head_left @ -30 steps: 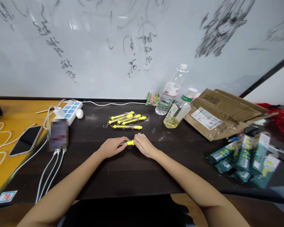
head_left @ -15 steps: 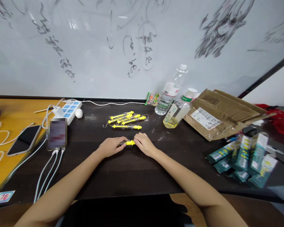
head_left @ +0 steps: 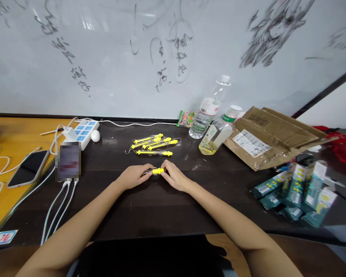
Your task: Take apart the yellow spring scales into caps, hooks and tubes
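Observation:
Between my hands, low over the dark table, is a yellow and clear tube-shaped tool (head_left: 157, 171), like a spring scale. My left hand (head_left: 134, 176) grips its left part, with the fingers covering that end. The fingertips of my right hand (head_left: 174, 176) close on its yellow right end. Just beyond my hands lies a loose group of several similar yellow tools (head_left: 155, 153) with wire hooks, some of them overlapping.
A power strip (head_left: 85, 132), a white round object (head_left: 95, 135) and a pixelated device (head_left: 69, 161) with cables stand left. A water bottle (head_left: 204, 117), tilted bottle (head_left: 219, 134), cardboard parcel (head_left: 265, 134) and green packets (head_left: 295, 192) are right. The whiteboard (head_left: 109, 57) rises behind.
The yellow tool has shifted slightly up and left between my hands, and more of its yellow end shows. Both hands still hold it. The view has shifted slightly.

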Available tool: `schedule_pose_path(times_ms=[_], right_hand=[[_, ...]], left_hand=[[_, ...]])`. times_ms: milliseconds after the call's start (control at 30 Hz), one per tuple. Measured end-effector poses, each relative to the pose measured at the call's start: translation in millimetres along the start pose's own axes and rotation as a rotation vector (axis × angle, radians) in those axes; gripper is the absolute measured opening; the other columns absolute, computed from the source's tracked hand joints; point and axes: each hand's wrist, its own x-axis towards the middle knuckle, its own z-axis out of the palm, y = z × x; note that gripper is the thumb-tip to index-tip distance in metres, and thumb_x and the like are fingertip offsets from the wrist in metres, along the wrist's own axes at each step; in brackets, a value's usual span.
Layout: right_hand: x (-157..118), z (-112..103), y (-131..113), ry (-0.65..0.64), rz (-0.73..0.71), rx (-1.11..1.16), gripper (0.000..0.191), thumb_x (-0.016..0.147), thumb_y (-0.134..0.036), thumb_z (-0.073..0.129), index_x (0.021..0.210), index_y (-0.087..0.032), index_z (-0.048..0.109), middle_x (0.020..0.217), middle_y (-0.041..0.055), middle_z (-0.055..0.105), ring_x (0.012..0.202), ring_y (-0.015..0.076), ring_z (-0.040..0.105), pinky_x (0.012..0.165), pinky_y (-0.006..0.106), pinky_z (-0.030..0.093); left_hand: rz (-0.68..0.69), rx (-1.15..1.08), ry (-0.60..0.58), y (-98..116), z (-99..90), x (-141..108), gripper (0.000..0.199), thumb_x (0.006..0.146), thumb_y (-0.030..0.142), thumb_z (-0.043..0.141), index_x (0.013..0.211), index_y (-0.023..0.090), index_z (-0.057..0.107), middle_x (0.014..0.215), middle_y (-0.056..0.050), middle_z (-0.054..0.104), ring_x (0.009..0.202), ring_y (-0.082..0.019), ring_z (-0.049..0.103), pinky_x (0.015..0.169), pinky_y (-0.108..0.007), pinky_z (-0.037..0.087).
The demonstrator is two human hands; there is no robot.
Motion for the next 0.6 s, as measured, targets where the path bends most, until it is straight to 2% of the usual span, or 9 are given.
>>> schedule_pose_path(times_ms=[200, 267, 333, 400, 467, 600], right_hand=[[-1.9, -1.3, 1.6, 0.037, 0.035, -0.01, 0.011, 0.09, -0.023, 0.043, 0.101, -0.021, 0.042, 0.087, 0.0034, 0.052, 0.079, 0.0181, 0.048, 0.078, 0.034, 0.038], [-0.7, -0.7, 4.1, 0.038, 0.07, -0.042, 0.009, 0.094, -0.026, 0.038, 0.091, -0.021, 0.046, 0.082, 0.0028, 0.053, 0.078, 0.0182, 0.048, 0.076, 0.034, 0.036], [1.1, 0.2, 6.2, 0.009, 0.088, -0.079, 0.025, 0.096, -0.029, 0.033, 0.077, -0.021, 0.046, 0.075, 0.0019, 0.053, 0.075, 0.0181, 0.048, 0.074, 0.033, 0.034], [2.4, 1.2, 7.6, -0.012, 0.1, -0.066, 0.031, 0.097, -0.032, 0.032, 0.071, -0.02, 0.044, 0.071, 0.001, 0.052, 0.073, 0.0172, 0.047, 0.074, 0.033, 0.034], [2.7, 2.2, 8.4, 0.0, 0.12, 0.014, 0.028, 0.097, -0.033, 0.035, 0.074, -0.02, 0.045, 0.073, 0.0005, 0.052, 0.072, 0.0159, 0.047, 0.074, 0.032, 0.035], [1.3, 4.1, 8.9, 0.026, 0.131, 0.254, 0.011, 0.092, -0.032, 0.045, 0.091, -0.021, 0.045, 0.08, 0.0004, 0.051, 0.072, 0.0144, 0.047, 0.07, 0.029, 0.04]], left_hand=[[0.006, 0.045, -0.008, -0.9, 2.6, 0.3, 0.035, 0.094, 0.041, 0.034, 0.119, 0.024, 0.051, 0.106, -0.003, 0.067, 0.089, -0.019, 0.064, 0.073, -0.027, 0.045], [0.006, 0.051, -0.002, 0.0, 3.7, 0.2, 0.035, 0.094, 0.041, 0.034, 0.12, 0.024, 0.05, 0.108, -0.003, 0.067, 0.09, -0.019, 0.064, 0.075, -0.027, 0.046], [0.008, 0.048, 0.004, 1.1, 4.3, 0.1, 0.035, 0.095, 0.041, 0.034, 0.12, 0.024, 0.05, 0.109, -0.003, 0.067, 0.092, -0.019, 0.064, 0.076, -0.027, 0.046], [0.01, 0.039, 0.01, 1.9, 4.2, 0.2, 0.034, 0.095, 0.041, 0.034, 0.12, 0.025, 0.05, 0.109, -0.002, 0.066, 0.092, -0.019, 0.064, 0.076, -0.026, 0.045], [0.005, 0.023, 0.014, 2.3, 3.4, 0.3, 0.034, 0.095, 0.041, 0.033, 0.12, 0.025, 0.05, 0.108, -0.002, 0.067, 0.09, -0.018, 0.064, 0.075, -0.026, 0.045], [-0.018, -0.003, 0.019, 1.4, 1.0, 0.8, 0.034, 0.095, 0.041, 0.034, 0.12, 0.025, 0.049, 0.104, -0.002, 0.067, 0.084, -0.017, 0.064, 0.071, -0.025, 0.044]])
